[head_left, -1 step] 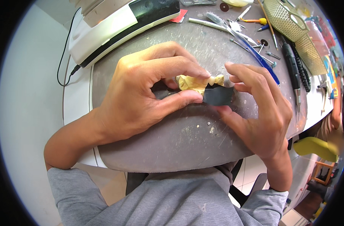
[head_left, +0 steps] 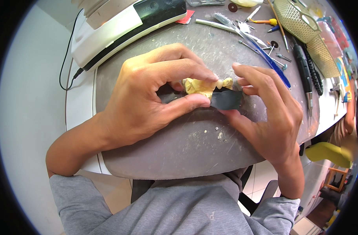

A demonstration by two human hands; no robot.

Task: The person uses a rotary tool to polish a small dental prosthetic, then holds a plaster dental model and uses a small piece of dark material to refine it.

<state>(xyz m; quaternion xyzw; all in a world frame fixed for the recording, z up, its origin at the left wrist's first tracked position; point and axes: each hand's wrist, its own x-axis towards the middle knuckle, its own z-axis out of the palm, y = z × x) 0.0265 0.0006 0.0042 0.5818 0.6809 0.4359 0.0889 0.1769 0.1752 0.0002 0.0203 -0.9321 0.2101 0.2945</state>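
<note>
Between the thumb and fingers of my left hand (head_left: 147,88) is a yellow dental cast (head_left: 198,87) with a small whitish tooth (head_left: 219,84) on its upper side. Right against the cast lies a dark grey flexible sheet (head_left: 226,99), perhaps abrasive paper. My right hand (head_left: 271,109) curves around the sheet's right end, its thumb at the lower edge and a bent fingertip at the right edge. The index finger is lifted above. The left fingertips hide part of the cast.
A white and black machine (head_left: 108,41) stands at the back left with a cable. A blue-handled brush (head_left: 265,55), small rotary bits and a black handpiece (head_left: 304,70) lie at the back right by a cream basket (head_left: 324,56). Crumbs dot the grey worktop (head_left: 167,156).
My right hand and the dark sheet have shifted very slightly left. My left hand and the cast are almost unmoved.
</note>
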